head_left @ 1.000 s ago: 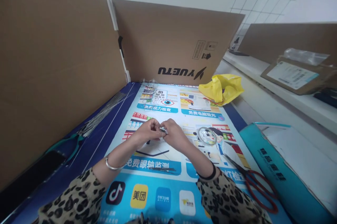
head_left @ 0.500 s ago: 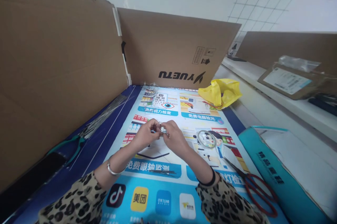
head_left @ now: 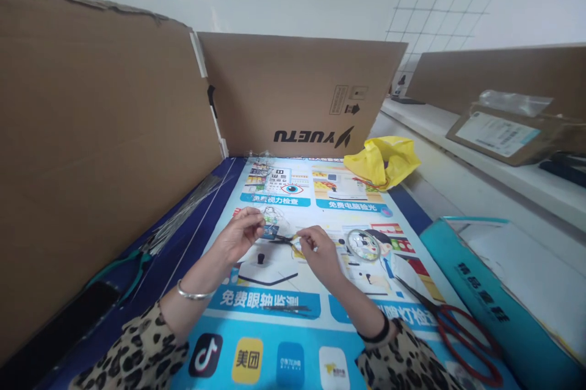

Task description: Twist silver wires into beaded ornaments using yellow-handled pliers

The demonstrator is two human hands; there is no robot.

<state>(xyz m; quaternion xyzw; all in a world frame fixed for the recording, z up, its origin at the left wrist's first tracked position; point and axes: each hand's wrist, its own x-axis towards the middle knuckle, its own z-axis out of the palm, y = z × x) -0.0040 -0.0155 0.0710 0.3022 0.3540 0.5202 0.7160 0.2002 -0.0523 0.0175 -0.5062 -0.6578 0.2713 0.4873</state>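
The right hand (head_left: 319,251) is partly curled, thumb and forefinger closed on the handles of a small tool (head_left: 284,240) held over the middle of the printed mat (head_left: 293,270). The tool has yellow handles and a slim, dark working end; whether its blades are parted is too small to tell. Its long axis runs nearly sideways across the mat — handles at the right hand, dark tip pointing left toward the other hand.

The left hand (head_left: 240,235) has thumb and forefinger pinched together, the other fingers curled, on what looks like thin wire (head_left: 277,217). The wire is fine and pale, looping out to the right just beyond the fingertips and above the dark tip; its loops show no single clear direction.

Just right of the right hand lies a round, pale-rimmed object (head_left: 364,245). Nearer the person, dark thin strips (head_left: 289,309) lie crosswise on the mat. Farther right are red-handled scissors (head_left: 436,309), blades pointing away and left, beside a teal box (head_left: 476,283). Off to the left — teal-handled pliers (head_left: 137,268) and a bundle of thin wires (head_left: 185,213). A yellow bag (head_left: 382,160) sits at the far right, near the cardboard panel (head_left: 297,94).
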